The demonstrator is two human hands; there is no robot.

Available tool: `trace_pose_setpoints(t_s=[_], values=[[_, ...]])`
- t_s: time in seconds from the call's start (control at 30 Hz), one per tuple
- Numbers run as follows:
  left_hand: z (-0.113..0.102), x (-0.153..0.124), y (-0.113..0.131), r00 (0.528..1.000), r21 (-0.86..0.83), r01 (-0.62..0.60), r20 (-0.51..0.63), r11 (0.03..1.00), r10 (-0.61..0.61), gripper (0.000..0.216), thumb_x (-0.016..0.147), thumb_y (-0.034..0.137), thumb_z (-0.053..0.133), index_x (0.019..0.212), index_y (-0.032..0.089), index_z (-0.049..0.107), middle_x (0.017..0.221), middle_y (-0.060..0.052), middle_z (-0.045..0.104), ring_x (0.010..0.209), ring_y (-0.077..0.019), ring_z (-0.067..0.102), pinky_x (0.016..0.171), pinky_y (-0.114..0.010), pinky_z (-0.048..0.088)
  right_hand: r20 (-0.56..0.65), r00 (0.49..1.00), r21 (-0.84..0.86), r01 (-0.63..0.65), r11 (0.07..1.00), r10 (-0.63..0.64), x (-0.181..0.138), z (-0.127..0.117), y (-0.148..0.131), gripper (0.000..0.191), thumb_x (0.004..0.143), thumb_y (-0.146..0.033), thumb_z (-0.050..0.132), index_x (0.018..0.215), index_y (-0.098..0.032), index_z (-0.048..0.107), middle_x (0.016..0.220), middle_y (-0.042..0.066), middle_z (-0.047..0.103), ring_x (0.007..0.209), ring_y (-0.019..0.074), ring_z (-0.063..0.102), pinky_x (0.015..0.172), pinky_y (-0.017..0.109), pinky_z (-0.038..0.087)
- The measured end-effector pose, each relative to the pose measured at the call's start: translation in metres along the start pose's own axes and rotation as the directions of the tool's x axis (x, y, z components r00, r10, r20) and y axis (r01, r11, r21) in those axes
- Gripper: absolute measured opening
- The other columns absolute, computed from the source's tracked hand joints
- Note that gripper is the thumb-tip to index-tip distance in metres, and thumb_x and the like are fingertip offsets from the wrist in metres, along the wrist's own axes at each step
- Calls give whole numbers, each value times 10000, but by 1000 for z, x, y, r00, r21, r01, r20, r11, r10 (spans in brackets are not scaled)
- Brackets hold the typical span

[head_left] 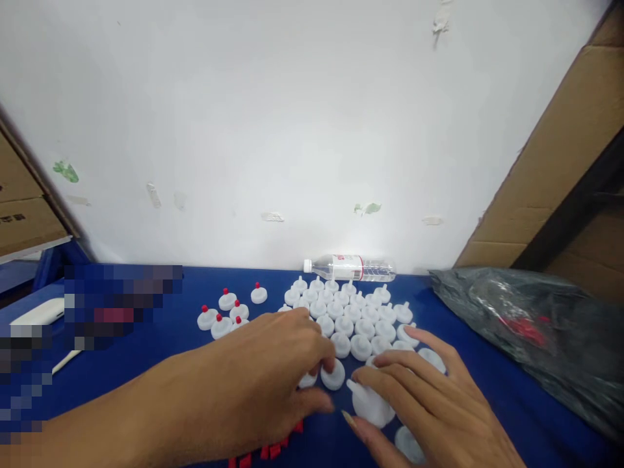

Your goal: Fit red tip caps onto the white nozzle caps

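My left hand (297, 364) is over the near left part of a group of white nozzle caps. Its thumb stands apart from the bent fingers, and no object shows in the gap. One white cap (333, 375) sits upright by its fingertips. Between the thumb and fingers of my right hand (424, 390) is a tilted white nozzle cap (371, 404), its spout pointing up and left by the index fingertip. The fingers partly cover it. Several small red caps (274, 450) lie below my left hand, partly hidden by it.
White caps with red tips (227, 299) stand at the left. Behind the group, a clear plastic bottle (351, 267) lies along the wall. A dark plastic bag (526, 331) covers the right of the blue table (160, 312). Cardboard (541, 162) leans on the right.
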State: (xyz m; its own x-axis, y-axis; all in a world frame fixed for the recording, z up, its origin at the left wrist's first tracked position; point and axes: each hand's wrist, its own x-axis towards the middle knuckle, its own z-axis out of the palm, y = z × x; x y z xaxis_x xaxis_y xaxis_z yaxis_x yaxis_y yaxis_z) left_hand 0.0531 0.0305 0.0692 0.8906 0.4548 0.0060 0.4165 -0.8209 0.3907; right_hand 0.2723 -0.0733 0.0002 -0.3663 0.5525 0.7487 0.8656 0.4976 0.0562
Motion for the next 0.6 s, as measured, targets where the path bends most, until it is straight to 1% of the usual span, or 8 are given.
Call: trace_pose_setpoints(t_s=[0.07,0.1,0.17,0.23,0.3,0.4,0.53,0.6], values=[[6,-6,-9,998,133,3,64,991,-11,171,857,241,865,943,266,719,969,26,710,982,-210,670,782,-324,438,-17,1000,2,-14,1000,14,-2,4,-2,177,1062,-342,613,1091,-209,726,865,-43,768,835,141,748,1226,365,296],[12,-8,-14,997,170,-27,82,985,13,204,830,245,884,893,254,690,950,28,691,959,-209,656,737,-330,420,-30,999,8,-27,1000,27,-3,7,-4,200,1074,-356,591,1072,-216,733,836,-48,759,828,142,745,1225,370,298],[27,-9,-23,998,252,-63,41,966,55,282,770,238,910,817,243,632,886,20,649,895,-225,623,643,-358,347,-56,997,22,-59,998,60,-6,10,-6,247,1087,-386,563,1033,-232,749,789,-55,744,809,139,742,1222,372,308],[42,-8,-28,993,270,-111,55,956,100,321,776,261,895,749,240,576,812,21,602,809,-221,586,587,-369,273,-89,993,28,-77,997,79,-8,12,-8,287,1094,-411,546,996,-247,759,767,-61,740,787,130,738,1221,361,308],[49,-6,-29,989,281,-144,81,949,126,292,824,233,836,736,240,558,799,18,591,768,-216,564,567,-374,237,-89,993,25,-72,997,74,-8,12,-8,291,1096,-415,545,999,-251,764,770,-60,746,786,127,739,1223,356,309],[44,-5,-22,987,316,-155,96,936,131,191,877,139,720,791,240,583,856,7,629,780,-214,579,576,-377,264,-55,998,7,-42,999,43,-7,10,-7,244,1089,-369,564,1077,-219,756,806,-40,759,815,137,743,1226,374,312],[25,-8,-7,985,279,-152,125,948,121,87,924,155,648,947,234,619,925,-20,678,835,-219,645,632,-365,367,-58,998,-37,-13,999,11,-7,7,-5,221,1079,-311,575,1143,-171,733,861,-10,765,835,142,740,1224,386,317],[16,-7,-1,986,257,-139,124,956,110,67,939,162,595,943,228,607,905,-29,679,825,-222,661,654,-362,400,-30,999,-43,-27,999,26,-7,7,-4,216,1080,-322,569,1111,-187,735,879,-10,763,842,142,739,1225,381,308]])
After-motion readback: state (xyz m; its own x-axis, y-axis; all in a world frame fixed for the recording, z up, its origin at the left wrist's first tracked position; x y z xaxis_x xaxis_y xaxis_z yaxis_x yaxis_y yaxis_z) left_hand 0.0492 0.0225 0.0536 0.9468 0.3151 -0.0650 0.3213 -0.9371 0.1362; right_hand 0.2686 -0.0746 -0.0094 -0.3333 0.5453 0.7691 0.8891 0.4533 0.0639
